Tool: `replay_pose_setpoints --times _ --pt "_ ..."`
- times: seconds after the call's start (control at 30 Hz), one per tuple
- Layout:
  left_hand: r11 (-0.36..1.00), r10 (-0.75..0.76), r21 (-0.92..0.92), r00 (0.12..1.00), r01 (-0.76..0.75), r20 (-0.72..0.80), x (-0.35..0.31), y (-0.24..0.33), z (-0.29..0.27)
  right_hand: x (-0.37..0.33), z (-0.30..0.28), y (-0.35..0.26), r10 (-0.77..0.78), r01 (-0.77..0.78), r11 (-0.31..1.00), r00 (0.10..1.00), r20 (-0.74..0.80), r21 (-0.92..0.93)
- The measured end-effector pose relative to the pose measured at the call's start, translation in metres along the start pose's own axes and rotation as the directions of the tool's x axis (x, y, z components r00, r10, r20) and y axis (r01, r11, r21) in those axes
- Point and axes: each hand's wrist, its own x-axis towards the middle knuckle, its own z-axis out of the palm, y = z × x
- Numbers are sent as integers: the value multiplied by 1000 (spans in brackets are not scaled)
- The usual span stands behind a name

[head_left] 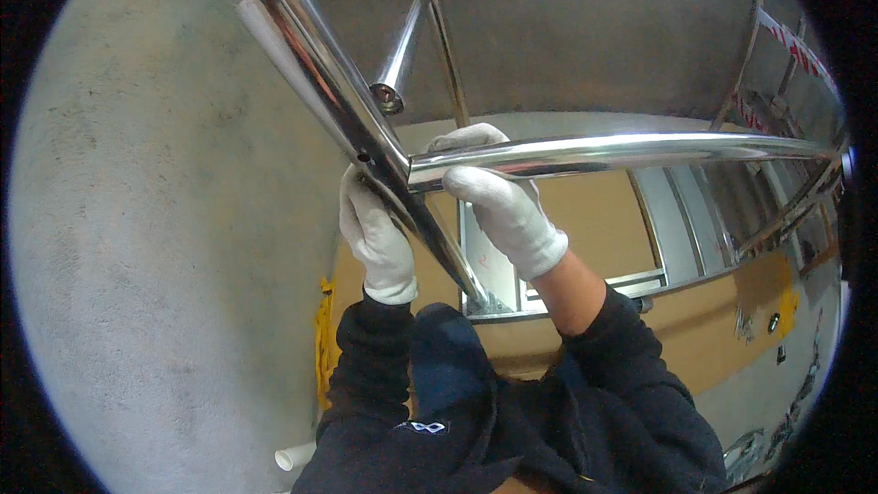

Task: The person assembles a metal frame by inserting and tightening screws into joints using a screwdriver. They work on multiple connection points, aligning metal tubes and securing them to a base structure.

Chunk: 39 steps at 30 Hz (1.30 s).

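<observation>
A thick, shiny steel post leans up and to the left in front of me, its top end uppermost and a small hole in its side. My left hand, in a white glove, is closed around the post near that hole, with its fingers partly hidden behind it. A polished steel rail meets the post and runs off to the right. Also gloved, my right hand grips this rail near the joint, thumb in front and fingers over the far side. Whether rail and post are fastened together, I cannot tell.
Behind the post, a short steel arm sticks out from a thinner upright. A brown board and a metal frame lie below. To the right stands a metal ladder frame with red-and-white tape. Small screws lie at lower right.
</observation>
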Motion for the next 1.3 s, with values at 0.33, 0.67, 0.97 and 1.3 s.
replay_pose_setpoints --times 0.33,0.67,0.97,1.3 --pt "1000 23 13 993 -25 112 -7 13 4 0 1 -2 8 -7 1000 1000 -27 28" --pt "981 -163 132 968 140 190 -1 24 13 0 1 -2 47 -47 998 999 -12 29" --pt "976 -98 207 984 67 146 -1 11 10 0 0 -5 51 -51 999 999 1 16" --pt "976 -128 -164 988 141 86 -1 10 -12 3 2 -2 58 -56 997 998 -25 55"
